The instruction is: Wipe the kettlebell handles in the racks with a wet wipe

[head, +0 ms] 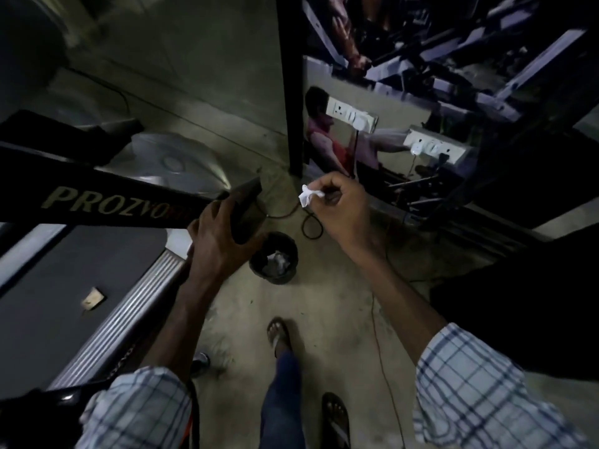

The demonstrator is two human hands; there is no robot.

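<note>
A person looks down at their two bare hands in a dim gym. The right hand (340, 209) is raised ahead of the body, its fingers closed around one crumpled white wet wipe (309, 195), which pokes out from the thumb side toward the left. Below and to the left of that hand, on the floor, stands one small dark waste bin (274, 258) with crumpled paper already in it; the wipe hangs above and a little beyond the bin, so it looks as if it is being carried there to be dropped, though that is only a guess. The left hand (220, 236) is wrapped around a dark flat pack (244, 212), probably the wipes packet, held upright just beside the bin's near rim, likely kept ready for pulling the next wipe. To the left of the left hand runs one treadmill (97, 202), its dark arm lettered in pale print and its belt below. Beyond the right hand is a mirror (389, 140) with two white socket strips mounted on it. No kettlebells or racks are visible here, so the handles to be wiped lie out of sight. Two sandalled feet show beneath the hands.
</note>
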